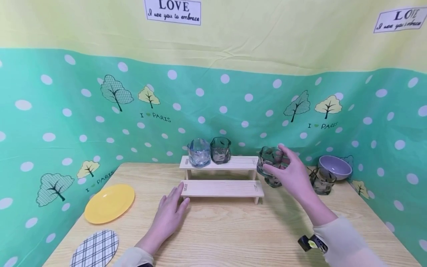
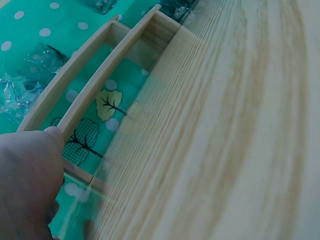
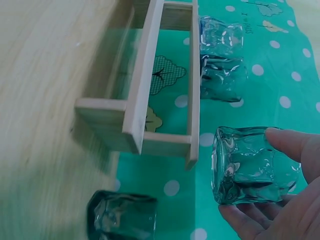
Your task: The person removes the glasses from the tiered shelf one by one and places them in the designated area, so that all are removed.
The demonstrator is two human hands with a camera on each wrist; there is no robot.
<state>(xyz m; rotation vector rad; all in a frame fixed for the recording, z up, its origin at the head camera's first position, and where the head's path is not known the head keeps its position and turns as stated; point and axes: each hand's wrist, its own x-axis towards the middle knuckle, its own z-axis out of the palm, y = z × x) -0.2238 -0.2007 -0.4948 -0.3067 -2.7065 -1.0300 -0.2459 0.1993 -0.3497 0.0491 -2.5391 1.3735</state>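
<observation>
My right hand (image 1: 295, 176) grips a dark, clear drinking glass (image 1: 268, 155) between thumb and fingers, raised just beyond the right end of a two-step wooden rack (image 1: 220, 188). In the right wrist view this glass (image 3: 245, 162) hangs apart from the rack. On the upper step stand a bluish glass (image 1: 199, 152) and a dark glass (image 1: 220, 150), side by side. Another dark glass (image 1: 274, 181) shows partly below the held one. My left hand (image 1: 168, 215) rests with extended fingers at the lower step's left end; the left wrist view shows its thumb against the wood.
Right of the rack, a dark glass (image 1: 323, 182) stands before a purple bowl (image 1: 336, 166), partly behind my right hand. A yellow plate (image 1: 109, 204) and a round checked mat (image 1: 95, 249) lie at the left. Polka-dot cloth (image 1: 200, 92) hangs around the wooden table (image 1: 227, 233).
</observation>
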